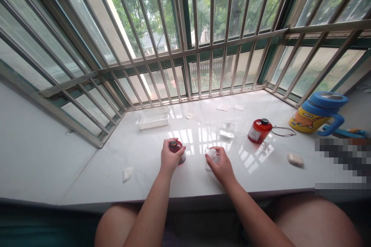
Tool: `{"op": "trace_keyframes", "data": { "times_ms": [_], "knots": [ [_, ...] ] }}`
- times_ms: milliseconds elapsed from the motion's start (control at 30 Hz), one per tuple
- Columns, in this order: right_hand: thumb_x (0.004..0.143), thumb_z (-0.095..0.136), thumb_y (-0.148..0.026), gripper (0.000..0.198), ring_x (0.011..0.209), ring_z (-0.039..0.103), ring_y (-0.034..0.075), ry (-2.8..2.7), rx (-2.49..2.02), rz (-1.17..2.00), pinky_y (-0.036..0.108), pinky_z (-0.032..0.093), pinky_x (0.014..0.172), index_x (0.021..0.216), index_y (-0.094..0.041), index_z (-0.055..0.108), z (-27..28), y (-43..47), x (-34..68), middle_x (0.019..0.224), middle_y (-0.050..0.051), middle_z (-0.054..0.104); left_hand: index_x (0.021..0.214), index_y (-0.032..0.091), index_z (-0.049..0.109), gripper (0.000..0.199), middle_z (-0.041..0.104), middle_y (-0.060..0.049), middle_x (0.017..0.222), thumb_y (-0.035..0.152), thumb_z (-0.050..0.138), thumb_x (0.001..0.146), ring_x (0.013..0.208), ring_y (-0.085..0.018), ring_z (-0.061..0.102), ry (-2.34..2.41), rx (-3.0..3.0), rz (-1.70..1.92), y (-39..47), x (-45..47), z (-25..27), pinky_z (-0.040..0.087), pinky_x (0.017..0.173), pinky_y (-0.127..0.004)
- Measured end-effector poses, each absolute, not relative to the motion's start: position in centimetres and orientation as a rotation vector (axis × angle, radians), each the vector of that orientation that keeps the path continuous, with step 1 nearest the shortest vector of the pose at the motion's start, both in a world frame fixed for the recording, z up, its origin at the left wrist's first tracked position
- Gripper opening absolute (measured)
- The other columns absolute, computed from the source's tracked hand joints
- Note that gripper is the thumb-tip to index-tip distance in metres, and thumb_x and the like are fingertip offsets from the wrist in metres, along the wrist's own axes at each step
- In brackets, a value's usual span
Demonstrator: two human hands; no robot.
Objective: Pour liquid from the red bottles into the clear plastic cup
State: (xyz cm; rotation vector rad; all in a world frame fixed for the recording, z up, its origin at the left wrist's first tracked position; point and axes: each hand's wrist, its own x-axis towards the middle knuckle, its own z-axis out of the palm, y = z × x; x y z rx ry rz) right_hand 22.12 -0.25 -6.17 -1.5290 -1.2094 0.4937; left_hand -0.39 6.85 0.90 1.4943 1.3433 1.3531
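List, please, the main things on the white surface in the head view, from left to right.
White scrap, white basket, red bottle in the left hand, clear object in the right hand, clear container, second red bottle, blue-and-yellow mug.

Left forearm (155,200) and right forearm (251,202) bare, reaching forward and converging. Left hand (169,159): fingers curled, thumb opposed, closed in a grip. Right hand (222,164): angled inward, thumb and fingers likewise curled. Hands near each other, apart. Thighs (317,216) bare, spread.
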Motion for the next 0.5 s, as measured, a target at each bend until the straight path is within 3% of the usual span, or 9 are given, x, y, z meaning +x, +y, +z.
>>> {"op": "trace_keyframes", "data": {
  "times_ms": [167, 367, 500],
  "knots": [
    [0.091, 0.069, -0.058, 0.043, 0.105, 0.069, 0.028, -1.216, -1.517, 0.508, 0.042, 0.056, 0.093, 0.116, -0.024, 0.06, -6.4, -0.2, 22.2, 0.116, 0.007, 0.071, 0.108, 0.024, 0.065, 0.04, 0.071, -0.008, 0.126, 0.036, 0.087, 0.077, 0.111, -0.025, 0.07, 1.342, 1.499, 1.356, 6.7, -0.2, 1.1, 0.056, 0.099, -0.041],
    [0.091, 0.068, -0.058, 0.043, 0.105, 0.068, 0.029, -1.219, -1.513, 0.517, 0.042, 0.055, 0.092, 0.116, -0.024, 0.06, -6.2, -0.3, 22.2, 0.115, 0.008, 0.071, 0.089, 0.023, 0.068, 0.022, 0.07, -0.008, 0.123, 0.031, 0.085, 0.078, 0.117, -0.027, 0.068, 1.253, 1.615, 1.271, 7.3, -0.9, 1.3, 0.049, 0.109, -0.044],
    [0.091, 0.068, -0.059, 0.043, 0.105, 0.069, 0.029, -1.218, -1.52, 0.523, 0.043, 0.055, 0.091, 0.116, -0.024, 0.06, -6.1, -0.3, 22.2, 0.115, 0.008, 0.071, 0.091, 0.022, 0.07, 0.022, 0.07, -0.009, 0.124, 0.03, 0.085, 0.077, 0.117, -0.029, 0.068, 1.179, 1.642, 1.207, 7.8, -1.4, 1.4, 0.049, 0.11, -0.046]
  ]
}}
